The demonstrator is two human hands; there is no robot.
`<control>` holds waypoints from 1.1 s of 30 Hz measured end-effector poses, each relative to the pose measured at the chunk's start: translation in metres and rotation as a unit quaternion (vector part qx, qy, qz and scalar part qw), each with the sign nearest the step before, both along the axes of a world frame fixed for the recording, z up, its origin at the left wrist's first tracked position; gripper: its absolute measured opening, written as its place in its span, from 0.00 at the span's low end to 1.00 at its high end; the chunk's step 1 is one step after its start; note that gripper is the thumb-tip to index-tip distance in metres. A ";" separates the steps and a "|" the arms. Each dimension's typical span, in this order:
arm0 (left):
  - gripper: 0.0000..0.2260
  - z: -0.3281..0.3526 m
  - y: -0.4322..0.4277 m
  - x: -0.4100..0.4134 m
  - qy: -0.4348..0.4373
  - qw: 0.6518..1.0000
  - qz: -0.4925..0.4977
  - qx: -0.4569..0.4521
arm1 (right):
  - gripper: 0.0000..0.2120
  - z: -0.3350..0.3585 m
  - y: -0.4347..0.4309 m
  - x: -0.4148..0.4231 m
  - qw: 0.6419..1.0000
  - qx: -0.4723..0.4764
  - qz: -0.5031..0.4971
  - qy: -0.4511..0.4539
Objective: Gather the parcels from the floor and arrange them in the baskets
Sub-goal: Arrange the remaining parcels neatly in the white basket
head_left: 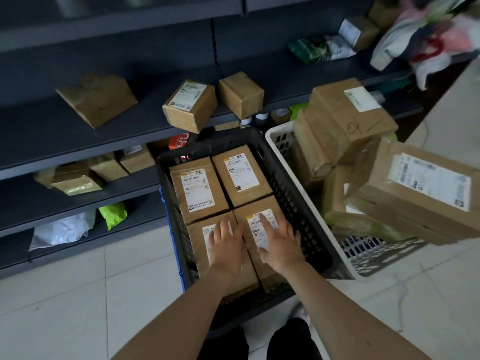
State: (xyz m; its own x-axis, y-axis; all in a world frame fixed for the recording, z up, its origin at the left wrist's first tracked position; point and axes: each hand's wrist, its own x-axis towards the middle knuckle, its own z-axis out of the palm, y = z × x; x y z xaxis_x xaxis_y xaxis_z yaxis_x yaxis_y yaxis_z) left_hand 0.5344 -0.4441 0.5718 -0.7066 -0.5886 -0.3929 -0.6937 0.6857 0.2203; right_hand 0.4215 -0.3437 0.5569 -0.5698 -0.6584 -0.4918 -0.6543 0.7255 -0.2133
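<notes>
Left hand point(226, 246), right hand point(281, 246) rest flat on brown, white-labelled parcels point(198, 189) in black basket point(293, 201).

Dark grey metal shelving point(39, 131) runs along the back, at least 4 tiers in view, the upper boards sunk in shade. Underfoot lies a floor point(65, 302) of large pale tiles with thin grout lines, dully glossy and brighter toward the right.
</notes>
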 end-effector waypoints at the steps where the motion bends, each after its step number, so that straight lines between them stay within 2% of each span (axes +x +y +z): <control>1: 0.24 0.005 -0.002 -0.003 0.008 1.000 0.004 -0.019 | 0.43 0.004 0.000 -0.003 1.000 -0.016 0.001 0.009; 5: 0.21 0.025 -0.007 -0.010 0.052 0.997 0.039 -0.049 | 0.39 0.024 -0.006 -0.020 0.999 -0.043 0.004 -0.002; 8: 0.22 0.044 -0.009 -0.020 0.090 0.992 0.081 -0.036 | 0.24 0.045 -0.010 -0.040 0.992 -0.126 0.001 -0.030; 10: 0.21 0.058 -0.010 -0.032 0.121 0.985 0.120 0.003 | 0.12 0.061 -0.011 -0.056 0.978 -0.206 0.003 -0.031; 12: 0.19 0.077 -0.008 -0.047 0.151 0.975 0.161 0.038 | 0.07 0.081 -0.011 -0.072 0.961 -0.265 -0.020 -0.072; 17: 0.14 0.131 0.013 -0.096 0.240 0.940 0.240 0.033 | 0.09 0.138 -0.003 -0.118 0.926 -0.355 0.021 -0.129; 20: 0.13 0.165 0.035 -0.135 0.298 0.922 0.244 0.034 | 0.08 0.182 0.003 -0.151 0.905 -0.408 0.064 -0.106; 23: 0.12 0.194 0.064 -0.173 0.353 0.909 0.219 0.045 | 0.08 0.226 0.020 -0.187 0.895 -0.436 0.032 -0.086; 27: 0.13 0.212 0.100 -0.210 0.361 0.914 0.176 0.051 | 0.08 0.248 0.059 -0.232 0.912 -0.408 -0.029 -0.032; 33: 0.12 0.207 0.132 -0.235 0.334 0.929 0.123 0.102 | 0.07 0.240 0.115 -0.254 0.931 -0.353 -0.087 -0.044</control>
State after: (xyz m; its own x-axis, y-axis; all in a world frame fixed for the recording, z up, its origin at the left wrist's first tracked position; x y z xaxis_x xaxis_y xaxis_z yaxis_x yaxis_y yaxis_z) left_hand 0.2999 -0.3118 0.7789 -0.6868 -0.7260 -0.0365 -0.4864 0.4217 0.7652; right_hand 0.1674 -0.2282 0.7970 -0.6753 -0.7372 -0.0211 -0.4980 0.4769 -0.7243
